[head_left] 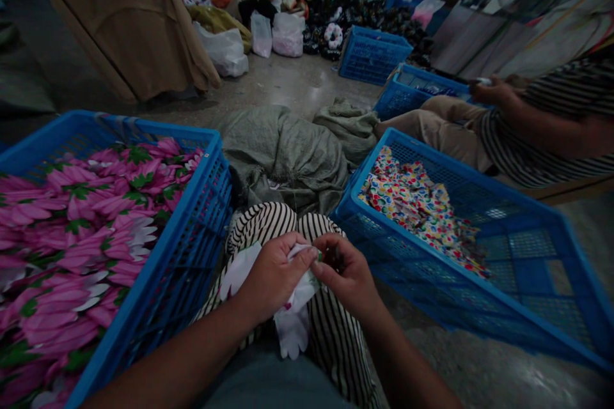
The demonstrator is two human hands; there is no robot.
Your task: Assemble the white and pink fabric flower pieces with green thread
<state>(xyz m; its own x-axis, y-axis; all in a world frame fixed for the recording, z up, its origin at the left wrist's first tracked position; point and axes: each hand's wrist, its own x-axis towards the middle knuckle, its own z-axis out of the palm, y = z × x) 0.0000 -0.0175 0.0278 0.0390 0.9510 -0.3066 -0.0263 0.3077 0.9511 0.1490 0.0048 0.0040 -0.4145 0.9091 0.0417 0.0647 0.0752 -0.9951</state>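
Head view shows, as largest things, two blue plastic lattice crates: the right crate (422,276) holds small cloth pieces with a red, yellow, blue and green pattern (417,204), and the left crate (204,204) is filled with pink petal-shaped cloth pieces with green leaf shapes (84,227). Between the crates, beyond the knees, lies a bulky grey-green woven sack (288,147). Over the lap, covered by black-and-cream striped trousers (336,326), is the thing in work: a soft white cloth piece with scalloped edge (293,329), hanging down below the fingers. More white cloth shows at the left side of the left hand (275,275); whether it is the same piece, I cannot tell.

The left hand pinches the upper part of the cloth between thumb and fingers. The right hand (348,271) is narrow also, its thumb and forefinger pinching the edge at a small green spot (320,256), close to the left thumb. In my judgement, this work goes well if the left hand keeps the edge steady and flat, while the right works with fingertips only, without pulling the thin cloth out of shape.

A small pale label (206,154) sits at the left crate's corner; its writing is too small to read, and I see no readable brand.
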